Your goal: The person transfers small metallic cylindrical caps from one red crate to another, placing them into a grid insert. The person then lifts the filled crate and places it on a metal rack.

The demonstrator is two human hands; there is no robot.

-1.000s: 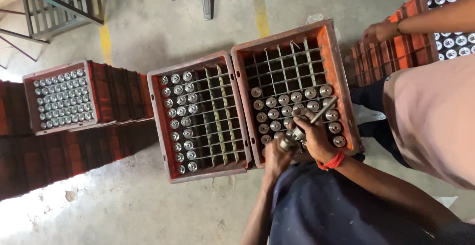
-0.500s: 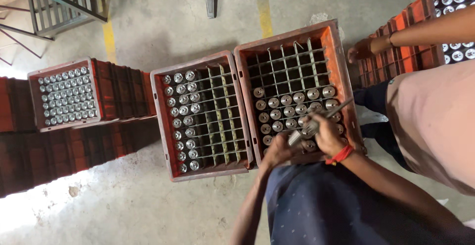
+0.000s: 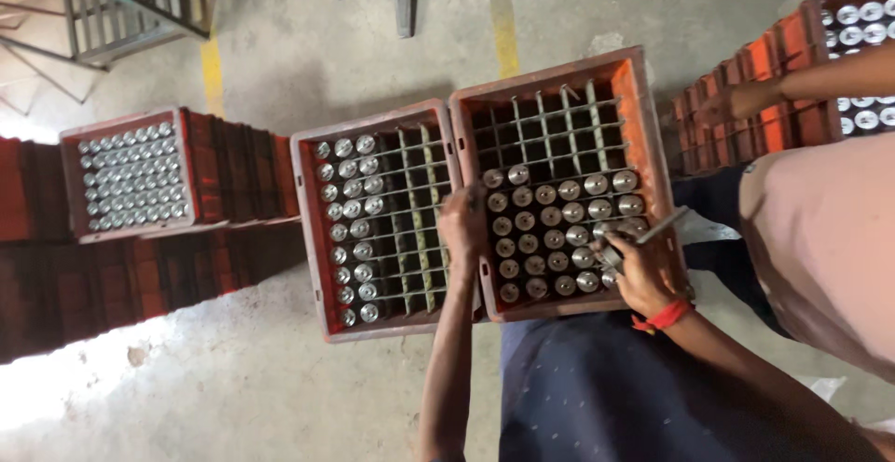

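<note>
Two red divided crates stand side by side in front of me. The right crate (image 3: 552,67) holds silver-capped bottles (image 3: 550,217) in its near rows. In the left crate (image 3: 371,123), capped bottles (image 3: 350,208) fill only the left columns. My left hand (image 3: 463,231) sits with curled fingers over the walls where the two crates meet; what it holds is hidden. My right hand (image 3: 640,274), with a red band at the wrist, grips a thin metal tool (image 3: 658,228) over the bottles at the right crate's near right corner.
A full crate of capped bottles (image 3: 130,175) tops red crate stacks (image 3: 103,289) at the left. Another person in a pale garment (image 3: 825,248) stands at the right, an arm (image 3: 820,80) reaching to more crates (image 3: 746,117). The floor is bare concrete (image 3: 280,42) with a yellow line.
My left hand has moved left from the right crate's near rows to the wall between the two crates. My right hand has kept the tool and shifted slightly right.
</note>
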